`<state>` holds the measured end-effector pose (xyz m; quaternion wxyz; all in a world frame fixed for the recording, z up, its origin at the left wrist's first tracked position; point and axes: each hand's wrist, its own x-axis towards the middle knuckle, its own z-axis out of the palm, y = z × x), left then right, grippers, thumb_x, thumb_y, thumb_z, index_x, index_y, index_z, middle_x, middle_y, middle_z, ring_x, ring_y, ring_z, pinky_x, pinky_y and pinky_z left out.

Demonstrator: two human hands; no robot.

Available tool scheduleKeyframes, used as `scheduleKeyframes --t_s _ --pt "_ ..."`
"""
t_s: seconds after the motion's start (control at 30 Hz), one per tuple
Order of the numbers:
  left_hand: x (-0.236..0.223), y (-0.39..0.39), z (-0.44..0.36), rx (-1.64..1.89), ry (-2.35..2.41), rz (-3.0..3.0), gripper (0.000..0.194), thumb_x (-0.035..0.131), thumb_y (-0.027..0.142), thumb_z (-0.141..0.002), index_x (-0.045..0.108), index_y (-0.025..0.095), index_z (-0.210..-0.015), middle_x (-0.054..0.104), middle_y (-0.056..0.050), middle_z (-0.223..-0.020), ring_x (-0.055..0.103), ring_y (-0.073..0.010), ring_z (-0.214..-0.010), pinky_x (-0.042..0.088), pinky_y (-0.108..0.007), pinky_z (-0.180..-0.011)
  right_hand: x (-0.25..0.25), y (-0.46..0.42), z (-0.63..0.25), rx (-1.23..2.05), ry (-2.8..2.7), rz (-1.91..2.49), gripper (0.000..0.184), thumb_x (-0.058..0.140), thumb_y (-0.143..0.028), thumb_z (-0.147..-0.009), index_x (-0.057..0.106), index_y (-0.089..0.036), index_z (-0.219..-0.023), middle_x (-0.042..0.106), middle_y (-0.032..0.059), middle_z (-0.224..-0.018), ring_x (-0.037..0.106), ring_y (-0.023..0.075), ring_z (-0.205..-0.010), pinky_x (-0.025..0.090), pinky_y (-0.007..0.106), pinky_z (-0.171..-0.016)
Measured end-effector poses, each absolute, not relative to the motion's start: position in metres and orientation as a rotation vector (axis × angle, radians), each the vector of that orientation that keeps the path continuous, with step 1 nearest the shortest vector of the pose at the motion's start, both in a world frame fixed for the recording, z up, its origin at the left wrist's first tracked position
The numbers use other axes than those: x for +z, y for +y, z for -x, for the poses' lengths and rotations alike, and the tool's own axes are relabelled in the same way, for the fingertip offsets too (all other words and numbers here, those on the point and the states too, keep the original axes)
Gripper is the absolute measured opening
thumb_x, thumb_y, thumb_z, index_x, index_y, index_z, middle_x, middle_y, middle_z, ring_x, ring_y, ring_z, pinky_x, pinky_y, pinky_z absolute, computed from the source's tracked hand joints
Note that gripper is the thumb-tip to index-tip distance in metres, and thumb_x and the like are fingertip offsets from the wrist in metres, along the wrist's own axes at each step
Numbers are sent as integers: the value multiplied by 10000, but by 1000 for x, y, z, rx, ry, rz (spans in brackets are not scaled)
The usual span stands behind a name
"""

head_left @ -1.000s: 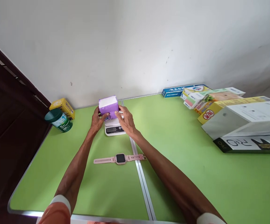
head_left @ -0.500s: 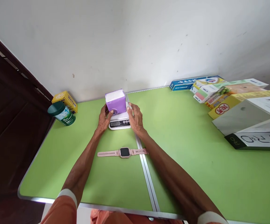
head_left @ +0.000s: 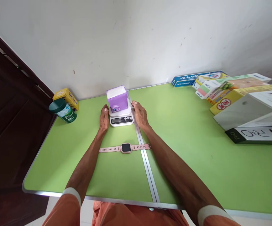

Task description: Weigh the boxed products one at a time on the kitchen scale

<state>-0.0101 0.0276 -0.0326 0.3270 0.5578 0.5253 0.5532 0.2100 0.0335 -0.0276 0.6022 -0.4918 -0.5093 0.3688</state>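
A purple-and-white pack of tissues (head_left: pixel 117 102) stands upright on the platform of a white digital kitchen scale (head_left: pixel 122 123). The scale's dark display and round buttons face me. My left hand (head_left: pixel 104 118) is close by the scale's left side, fingers extended and holding nothing. On the other side, my right hand (head_left: pixel 140 115) rests near the scale's right edge with its fingers loosely apart; whether it touches the scale I cannot tell. Nearer to me, a pink smartwatch (head_left: pixel 126 148) lies flat with its strap stretched out, its right end beside my right forearm.
At the back left of the green table (head_left: pixel 185 135) are a dark green canister (head_left: pixel 63 111) and a yellow box (head_left: pixel 66 97). Several cartons, including a blue one (head_left: pixel 184 80) and a white one (head_left: pixel 244 110), lie along the right. A metal seam (head_left: pixel 147 169) crosses the tabletop.
Both hands have let go of the tissue pack and moved apart to the sides of the scale. The pack now sits on the platform. The view has shifted slightly.
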Motion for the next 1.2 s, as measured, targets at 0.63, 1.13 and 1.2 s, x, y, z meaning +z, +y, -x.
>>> scheduleKeyframes --t_s 0.63,1.13,1.2 --pt "-34 30 10 1515 1343 -1279 1005 465 1027 -925 681 227 -1494 765 -184 -1491 731 -369 -1427 593 -527 -1228 -26 32 -212 763 -1221 1153 910 313 -1082 -911 723 -271 -963 774 100 -928 711 312 -979 596 483 -982" --pt "-34 30 12 1497 1341 -1328 1063 472 1056 -883 669 207 -1491 760 -206 -1494 754 -386 -1382 614 -551 -1198 -26 31 -212 773 -1246 1149 902 307 -1065 -930 719 -264 -970 771 108 -942 722 317 -992 602 490 -967" --pt "-34 30 12 1492 1344 -1334 1067 465 1059 -882 669 209 -1495 756 -206 -1500 747 -383 -1397 610 -545 -1204 -26 32 -212 762 -1247 1147 906 310 -1072 -923 721 -265 -956 773 105 -935 723 313 -987 602 486 -974"
